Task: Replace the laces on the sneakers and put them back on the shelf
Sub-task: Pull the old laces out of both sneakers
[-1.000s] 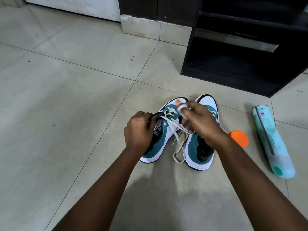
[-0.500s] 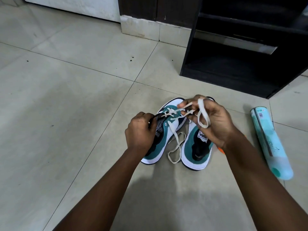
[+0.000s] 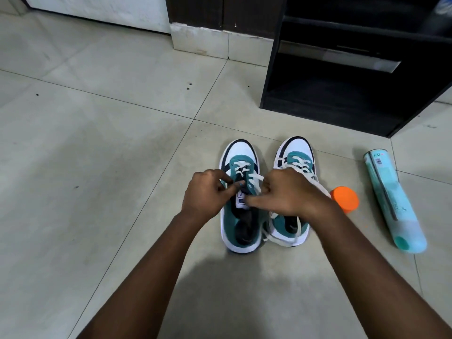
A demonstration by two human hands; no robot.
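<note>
Two sneakers sit side by side on the floor (image 3: 97, 167), toes toward the shelf (image 3: 342, 94), just in front of it. Left shoe (image 3: 241, 216) is the one in hand; right shoe (image 3: 293, 152) is touching it on the shelf-ward right.

Left hand (image 3: 205, 196) has fingers curled at the left shoe's eyelet row, pinching what looks like the lace (image 3: 254, 178) or eyelet edge; can't tell which. Right hand (image 3: 286, 194) has curled fingers closed round the lace, w/ index finger stretched out onto the tongue.

Handling, as a guess: lace is soft, flat, limp, so it won't push through an eyelet unless held right by the tip; grab near the end, keep it taut. Shoes look light w/ stiff soles & soft uppers; best lifted by heel collar or a pinch inside the opening. The right shoe's laces trail loose by its heel & could snag.

Floor is smooth pale tile w/ grout lines & a few dark specks. Shelf is black, low, open-fronted. Right of the shoes: orange cap (image 3: 344, 198), then a teal bottle (image 3: 393, 206) lying on its side.
</note>
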